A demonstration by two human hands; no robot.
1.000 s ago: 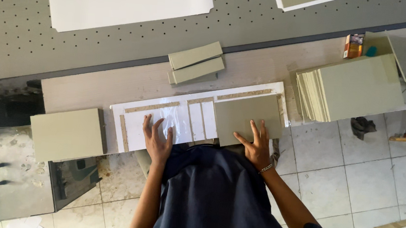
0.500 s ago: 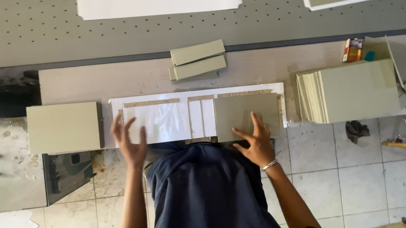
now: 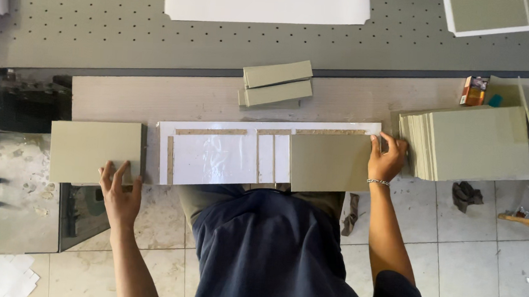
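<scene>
Reaching out, I am laying my open left hand (image 3: 118, 195) on the grey-green board stack (image 3: 95, 151) (bench's left end), while my right hand (image 3: 386, 158) is pinching the grey-green panel (image 3: 328, 162) on the white sheet (image 3: 214, 157).

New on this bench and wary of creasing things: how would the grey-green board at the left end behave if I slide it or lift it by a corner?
The grey-green board lies flat with straight edges, so it is probably stiff. It looks thin, so likely light. The left hand rests on its near corner, which overhangs the wooden bench, so a push there might tip it off.
</scene>
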